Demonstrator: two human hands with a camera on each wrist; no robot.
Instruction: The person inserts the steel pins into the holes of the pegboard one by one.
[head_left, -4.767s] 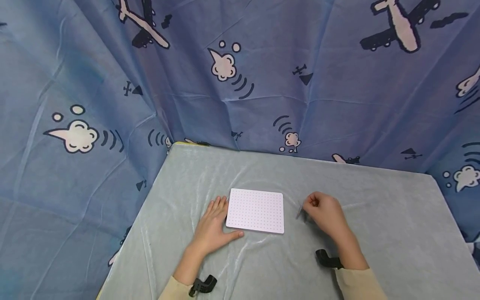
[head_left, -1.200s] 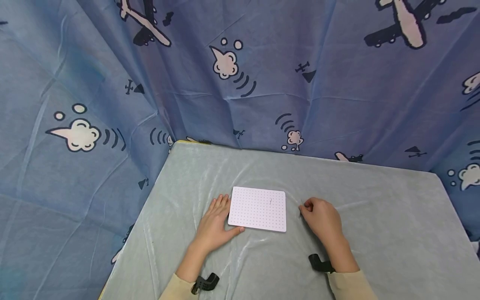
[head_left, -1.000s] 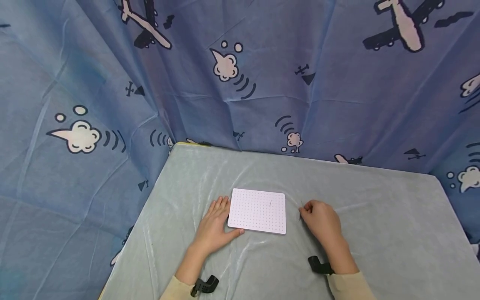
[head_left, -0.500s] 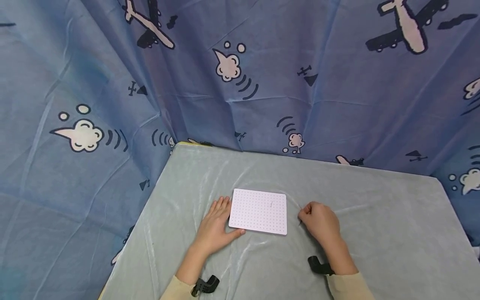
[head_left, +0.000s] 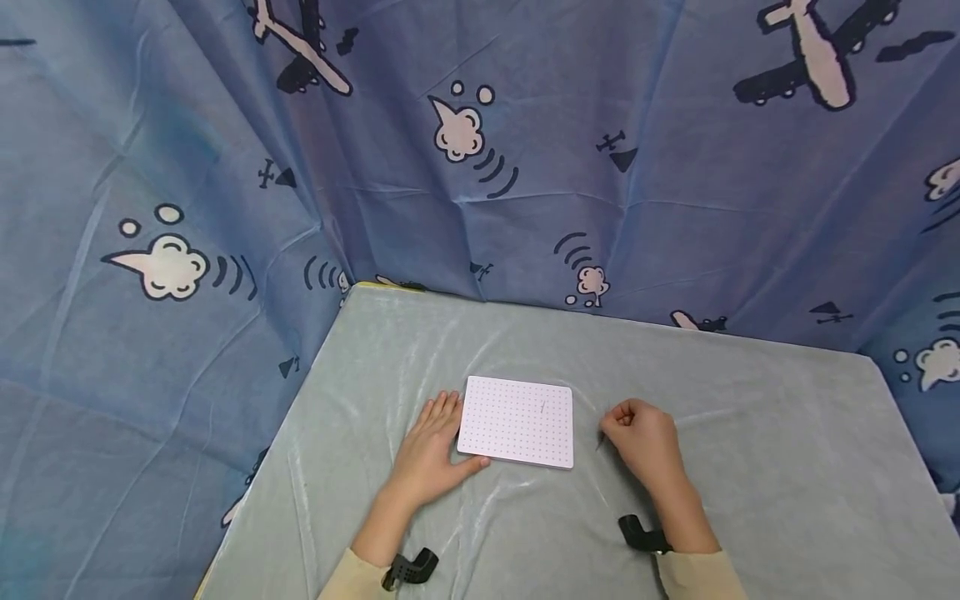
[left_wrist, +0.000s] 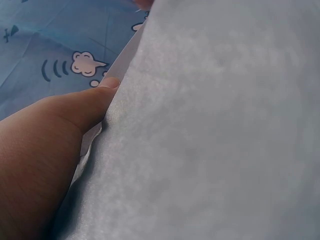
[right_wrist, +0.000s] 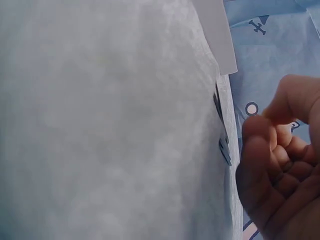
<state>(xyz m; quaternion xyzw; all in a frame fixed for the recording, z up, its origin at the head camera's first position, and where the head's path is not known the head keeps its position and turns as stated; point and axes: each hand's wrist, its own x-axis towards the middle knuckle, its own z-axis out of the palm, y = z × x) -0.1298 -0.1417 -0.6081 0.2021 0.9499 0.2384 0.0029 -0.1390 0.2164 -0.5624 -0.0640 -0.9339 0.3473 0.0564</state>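
Note:
A white rectangular board (head_left: 514, 422) with a grid of dots lies on the cloth. A short thin dark line (head_left: 543, 407) shows near its upper right. My left hand (head_left: 431, 454) rests flat at the board's left, fingers spread along that side and thumb at the lower edge. To the right of the board, my right hand (head_left: 643, 437) has thumb and forefinger tips pressed together; nothing shows between them in the right wrist view. Thin dark slivers (right_wrist: 219, 107) lie on the cloth just beside these fingertips, partly hidden by the hand in the head view.
A pale grey-green cloth (head_left: 765, 450) covers the table. Behind and at the left hangs a blue curtain (head_left: 390, 150) printed with planes and clouds. Each wrist wears a black camera mount (head_left: 642, 533).
Since the oldest frame a thin dark line has appeared on the board. The right hand sits slightly lower, still at the slivers, and shifts only a little in the last second. The left hand stays put.

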